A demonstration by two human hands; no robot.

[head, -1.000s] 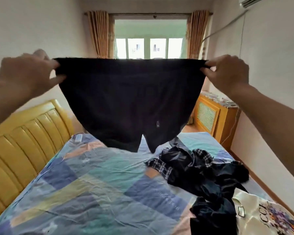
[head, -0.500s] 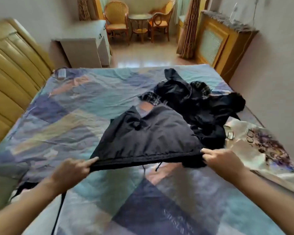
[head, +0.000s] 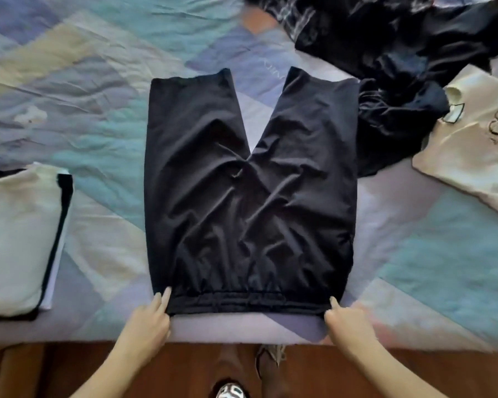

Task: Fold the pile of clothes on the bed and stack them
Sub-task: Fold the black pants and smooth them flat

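With the left hand (head: 145,321) and right hand (head: 347,318) pinching the black shorts' (head: 250,196) waistband corners, that slippery fabric is risking bunching crookedly when folded.

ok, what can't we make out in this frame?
- Pile of dark clothes, head view: cut off by the top edge and tangled; item count unclear.
- Cream printed shirt: cut off by the right edge; print unreadable.
- Folded stack: left edge crops it; lower layers hidden.
- Black shorts: underside hidden; right leg overlaps the pile.
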